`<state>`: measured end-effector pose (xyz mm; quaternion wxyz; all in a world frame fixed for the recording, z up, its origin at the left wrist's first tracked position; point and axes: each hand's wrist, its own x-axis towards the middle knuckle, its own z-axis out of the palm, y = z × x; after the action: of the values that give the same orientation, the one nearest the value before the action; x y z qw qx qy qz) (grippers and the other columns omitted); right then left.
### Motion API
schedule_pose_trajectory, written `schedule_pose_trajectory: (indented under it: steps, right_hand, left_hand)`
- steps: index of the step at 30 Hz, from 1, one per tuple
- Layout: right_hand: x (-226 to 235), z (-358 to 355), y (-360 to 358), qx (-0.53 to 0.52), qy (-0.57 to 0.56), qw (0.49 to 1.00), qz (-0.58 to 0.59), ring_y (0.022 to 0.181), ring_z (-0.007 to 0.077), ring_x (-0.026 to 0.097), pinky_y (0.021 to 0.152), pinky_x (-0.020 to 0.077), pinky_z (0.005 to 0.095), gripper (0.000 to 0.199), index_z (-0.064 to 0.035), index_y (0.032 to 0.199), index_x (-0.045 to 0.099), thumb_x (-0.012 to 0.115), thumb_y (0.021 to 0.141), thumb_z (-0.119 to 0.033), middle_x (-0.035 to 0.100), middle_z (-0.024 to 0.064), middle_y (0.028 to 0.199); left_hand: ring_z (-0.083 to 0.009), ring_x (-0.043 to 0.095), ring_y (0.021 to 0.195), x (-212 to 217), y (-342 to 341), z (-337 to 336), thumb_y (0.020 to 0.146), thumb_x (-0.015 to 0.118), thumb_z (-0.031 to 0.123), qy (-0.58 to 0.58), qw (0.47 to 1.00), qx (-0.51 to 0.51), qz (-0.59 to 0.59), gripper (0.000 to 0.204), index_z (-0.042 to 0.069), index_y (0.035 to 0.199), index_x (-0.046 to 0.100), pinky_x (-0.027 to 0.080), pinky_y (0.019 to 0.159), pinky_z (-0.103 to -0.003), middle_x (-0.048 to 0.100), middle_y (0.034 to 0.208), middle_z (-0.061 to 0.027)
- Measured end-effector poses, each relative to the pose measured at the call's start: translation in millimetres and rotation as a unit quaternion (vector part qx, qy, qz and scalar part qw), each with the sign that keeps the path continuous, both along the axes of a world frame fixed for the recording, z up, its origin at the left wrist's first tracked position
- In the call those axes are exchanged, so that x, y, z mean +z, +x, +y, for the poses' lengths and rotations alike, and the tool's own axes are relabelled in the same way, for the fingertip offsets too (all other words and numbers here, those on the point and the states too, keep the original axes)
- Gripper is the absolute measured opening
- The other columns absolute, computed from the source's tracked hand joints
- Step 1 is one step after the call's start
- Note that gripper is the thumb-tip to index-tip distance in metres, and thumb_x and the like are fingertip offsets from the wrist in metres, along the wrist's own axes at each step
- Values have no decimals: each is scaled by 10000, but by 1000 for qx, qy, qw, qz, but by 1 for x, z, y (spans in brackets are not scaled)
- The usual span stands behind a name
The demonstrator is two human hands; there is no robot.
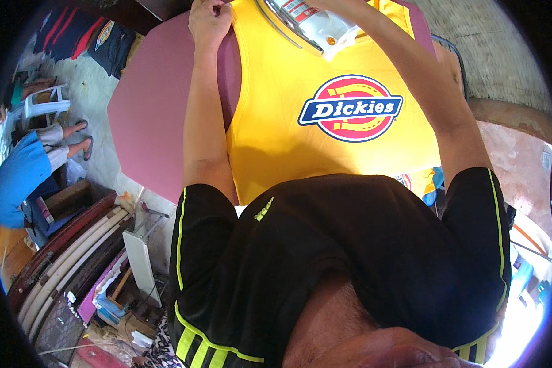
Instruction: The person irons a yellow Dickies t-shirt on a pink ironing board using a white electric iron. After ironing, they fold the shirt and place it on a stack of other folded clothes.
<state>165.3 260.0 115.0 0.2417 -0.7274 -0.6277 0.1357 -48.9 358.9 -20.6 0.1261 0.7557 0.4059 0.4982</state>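
Left hand (210, 26) at the upper edge of the view, its fingers curled in beside the side edge of a yellow garment (270, 122); whether they pinch the cloth or only rest by it cannot be told. Right hand (326, 3) largely cut off by the same edge, just above a pale, pointed appliance (343, 27) that bears a red-and-white label and an orange dot; its grip cannot be made out. The appliance lies over the upper part of the garment, tip toward the wearer, with a thin, dark, curved strip (279, 26) along its left side. The garment is spread across a mauve surface (147, 110), between the two forearms, its printed emblem facing up: a red and yellow rounded figure crossed by a dark blue band. Near the lower hem, to the right, part of a second, smaller emblem (405, 180) shows, with a bit of blue material next to it. Beyond the surface, at left, dark garments (73, 34) with red portions, a white plastic stool (46, 104), and another person in a blue top (21, 178), bent over. Lower left, long curved boards (73, 260) stacked side by side, near an upright white panel (141, 267). Upper right, a wood-grained sheet (497, 46).
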Motion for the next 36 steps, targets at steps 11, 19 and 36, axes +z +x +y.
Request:
schedule_pose_trajectory:
  steps: [11,19,36]
  right_hand:
    - [-7,-34,24,139,-15,988,-66,1107,490,598,938,474,510,538,76,1206,549,543,995,-419,619,351,1149]
    - [16,-30,7,97,-39,993,-46,1054,504,618,897,488,524,508,76,1128,569,541,990,-413,634,359,1098]
    - [32,-1,-1,125,-125,984,15,863,442,692,764,546,484,498,82,1124,582,542,971,-390,677,312,973]
  left_hand:
    - [-268,624,713,10,3,-1,783,722,26,-37,999,-14,-27,52,26,799,672,504,644,-368,605,829,-129]
    - [-271,625,710,16,-3,-11,782,721,17,-62,996,-19,-54,44,16,797,680,504,643,-366,607,822,-132]
    - [-268,638,724,-1,-10,4,778,751,51,-36,999,-13,-24,65,14,792,699,512,651,-363,620,818,-131]
